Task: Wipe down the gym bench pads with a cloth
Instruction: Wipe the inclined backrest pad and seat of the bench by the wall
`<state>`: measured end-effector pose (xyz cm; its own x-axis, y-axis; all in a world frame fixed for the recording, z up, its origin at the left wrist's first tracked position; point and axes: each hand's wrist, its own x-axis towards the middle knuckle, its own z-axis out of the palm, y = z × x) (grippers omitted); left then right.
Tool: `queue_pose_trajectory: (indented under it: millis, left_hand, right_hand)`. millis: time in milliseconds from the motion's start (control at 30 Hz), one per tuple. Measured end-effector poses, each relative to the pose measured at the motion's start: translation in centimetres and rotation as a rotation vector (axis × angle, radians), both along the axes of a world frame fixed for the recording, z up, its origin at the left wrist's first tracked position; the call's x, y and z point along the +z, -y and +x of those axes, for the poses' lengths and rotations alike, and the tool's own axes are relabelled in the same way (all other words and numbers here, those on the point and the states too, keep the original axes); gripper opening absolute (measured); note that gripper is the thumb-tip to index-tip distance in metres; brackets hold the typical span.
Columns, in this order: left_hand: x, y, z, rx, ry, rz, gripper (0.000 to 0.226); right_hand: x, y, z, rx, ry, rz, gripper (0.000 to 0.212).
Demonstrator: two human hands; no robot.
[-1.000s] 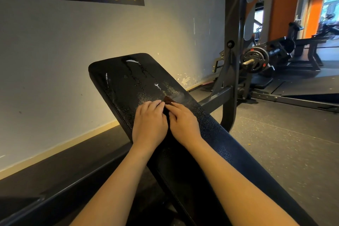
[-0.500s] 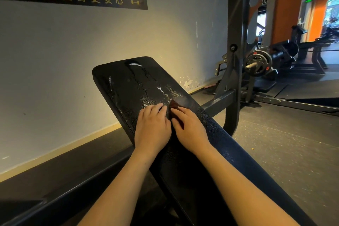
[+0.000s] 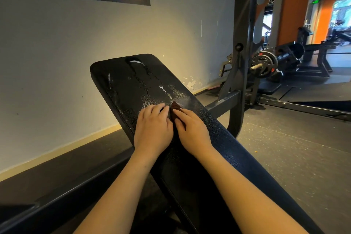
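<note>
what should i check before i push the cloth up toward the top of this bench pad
1. Hands on cloth: ok. Left hand and right hand press side by side on the dark brown cloth; only its corner shows.
2. Cloth spread flat: cannot tell, hidden under the hands.
3. Upper black textured bench pad wiped: not ok, water streaks and droplets reach its top edge.
4. Grey steel rack upright clear of the right hand: ok, it stands apart.
5. Near pad dry: cannot tell, too dark.
</note>
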<state>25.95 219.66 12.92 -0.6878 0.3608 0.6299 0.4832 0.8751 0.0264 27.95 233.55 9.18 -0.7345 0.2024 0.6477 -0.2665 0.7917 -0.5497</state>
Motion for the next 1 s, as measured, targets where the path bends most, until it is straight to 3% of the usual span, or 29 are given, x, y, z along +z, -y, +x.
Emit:
queue_pose_trajectory:
  millis: [233,500,733,800,867,1000]
  left_hand:
    - [-0.2,0.1,-0.1,-0.002,-0.028,-0.014,0.049]
    - [0.1,0.0,0.2,-0.081,-0.003,0.074,0.047]
    - [0.0,0.4,1.1,-0.189,0.014,0.146,0.042]
    - [-0.1,0.5,1.7,-0.222,0.038,0.155,0.041]
    - [0.0,0.5,2.2,-0.239,0.128,0.212,0.041]
    - [0.8,-0.7,3.4,-0.382,0.409,0.493,0.038]
  right_hand:
    - [3.5,-2.2,-4.7,-0.112,0.113,-0.045,0.042]
    - [0.5,0.6,0.7,0.018,0.0,-0.004,0.036]
    - [1.4,0.8,2.1,0.025,0.038,0.037,0.036]
    - [2.2,0.5,2.0,0.025,0.06,-0.074,0.035]
    - [2.8,0.6,2.3,0.052,0.06,-0.344,0.033]
    - [3.8,1.4,3.1,0.122,0.006,-0.718,0.018]
